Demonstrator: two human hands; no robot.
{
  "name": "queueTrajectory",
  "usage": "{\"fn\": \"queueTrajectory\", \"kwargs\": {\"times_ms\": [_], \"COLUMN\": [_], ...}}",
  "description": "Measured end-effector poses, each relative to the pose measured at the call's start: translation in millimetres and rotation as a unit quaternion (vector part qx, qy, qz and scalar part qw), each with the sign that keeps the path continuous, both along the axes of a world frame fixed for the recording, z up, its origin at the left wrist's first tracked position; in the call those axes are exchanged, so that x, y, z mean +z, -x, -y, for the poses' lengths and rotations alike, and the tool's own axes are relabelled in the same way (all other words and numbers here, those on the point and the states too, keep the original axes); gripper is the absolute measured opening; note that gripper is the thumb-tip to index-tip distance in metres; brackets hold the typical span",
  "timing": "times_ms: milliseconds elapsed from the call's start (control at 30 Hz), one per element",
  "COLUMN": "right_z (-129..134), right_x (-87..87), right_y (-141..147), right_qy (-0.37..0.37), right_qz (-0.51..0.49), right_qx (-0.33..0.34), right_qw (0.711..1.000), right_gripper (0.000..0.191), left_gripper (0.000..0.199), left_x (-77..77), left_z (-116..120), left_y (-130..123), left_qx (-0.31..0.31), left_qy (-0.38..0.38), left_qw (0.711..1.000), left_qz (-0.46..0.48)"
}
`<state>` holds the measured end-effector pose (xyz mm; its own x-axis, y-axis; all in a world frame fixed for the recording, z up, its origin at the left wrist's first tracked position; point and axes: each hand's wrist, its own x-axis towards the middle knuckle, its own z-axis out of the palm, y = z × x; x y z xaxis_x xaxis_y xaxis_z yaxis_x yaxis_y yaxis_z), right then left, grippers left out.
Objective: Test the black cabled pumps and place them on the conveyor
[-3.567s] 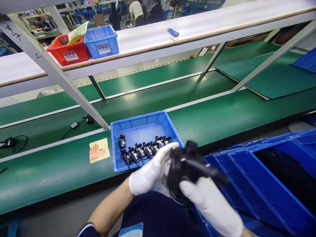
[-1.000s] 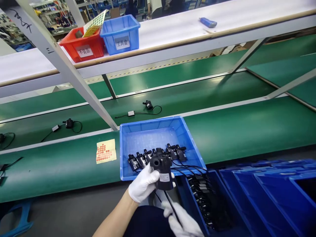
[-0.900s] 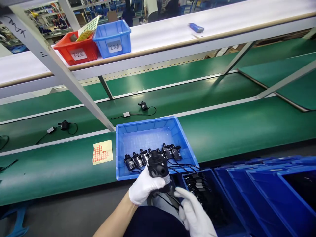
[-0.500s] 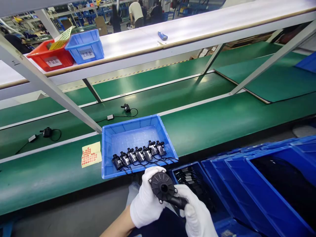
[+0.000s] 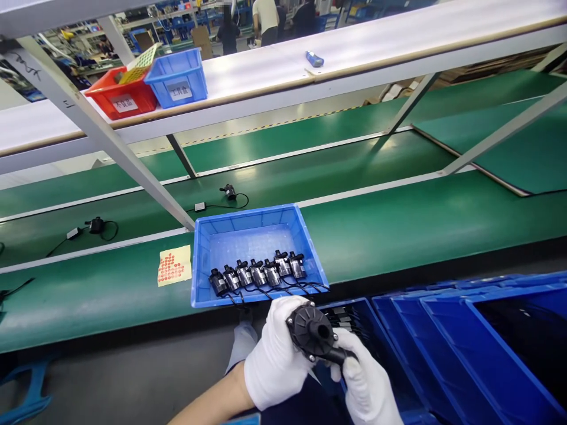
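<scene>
My left hand (image 5: 274, 357) and my right hand (image 5: 365, 383), both in white gloves, grip one small black pump (image 5: 312, 332) below the bench edge, its round face turned toward me. Just beyond it a blue tray (image 5: 201, 260) sits on the green bench and holds a row of several black pumps (image 5: 257, 273) with trailing wires. A yellow sheet of red dot stickers (image 5: 174, 266) lies left of the tray.
Large blue bins (image 5: 443, 342) stand at lower right, one holding black parts (image 5: 343, 316). Two wired pumps (image 5: 228, 192) (image 5: 95, 225) lie on the conveyor belt. A red bin (image 5: 119, 97), a blue bin (image 5: 177, 77) and a blue object (image 5: 314, 58) rest on the upper shelf. People stand far behind.
The pump came away from above the tray toward my lap and turned so its round face shows. My right hand moved from the wire onto the pump.
</scene>
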<state>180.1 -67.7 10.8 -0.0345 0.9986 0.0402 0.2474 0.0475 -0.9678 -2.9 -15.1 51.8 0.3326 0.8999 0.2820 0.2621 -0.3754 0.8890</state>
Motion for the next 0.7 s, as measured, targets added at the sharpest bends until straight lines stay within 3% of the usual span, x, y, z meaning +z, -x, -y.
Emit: {"fn": "queueTrajectory", "kwargs": {"times_ms": [200, 400, 533, 700], "right_z": [0, -22, -34, -41], "right_x": [-11.3, 15.0, 33.1, 34.9], "right_y": [16, 37, 51, 64], "right_qy": [0.013, -0.106, -0.132, -0.114], "right_qz": [-0.091, 0.043, 0.082, 0.052], "right_qx": [-0.032, 0.026, 0.027, 0.013], "right_qw": [0.995, 0.993, 0.987, 0.992], "right_gripper": [0.032, 0.024, 0.026, 0.021], "left_gripper": [0.072, 0.082, 0.081, 0.082], "left_x": [-2.4, -13.7, -15.0, -14.1], "left_z": [1, -10, -13, -17], "left_y": [18, 50, 65, 72], "left_qx": [0.007, -0.040, -0.039, -0.032], "left_qy": [-0.001, -0.012, 0.004, 0.031], "left_qw": [1.000, 0.998, 0.998, 0.998], "left_qz": [-0.008, 0.044, 0.040, 0.032]}}
